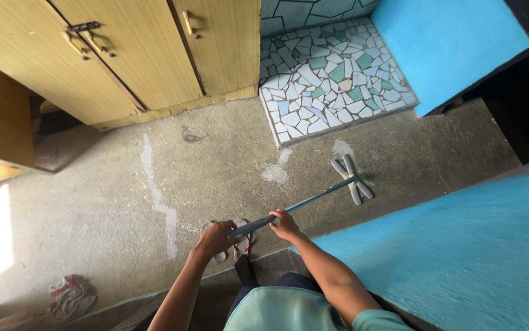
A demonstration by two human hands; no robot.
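I hold a mop with a long grey-blue handle [304, 202] in both hands. My left hand [214, 239] grips the near end of the handle. My right hand [284, 224] grips it a little further along. The handle slants away to the right, down to a pale flat mop head [352, 178] that rests on the concrete floor [227, 165], just in front of a raised step of broken-tile mosaic [332, 79]. My feet in red-and-white sandals [240, 244] show below my hands.
Yellow wooden cupboard doors [141, 55] with a latch stand at the top left. A bright blue wall [448, 37] rises behind the mosaic step, and a blue surface [460, 245] fills the right. A crumpled cloth [68, 297] lies at the bottom left. White streaks mark the floor.
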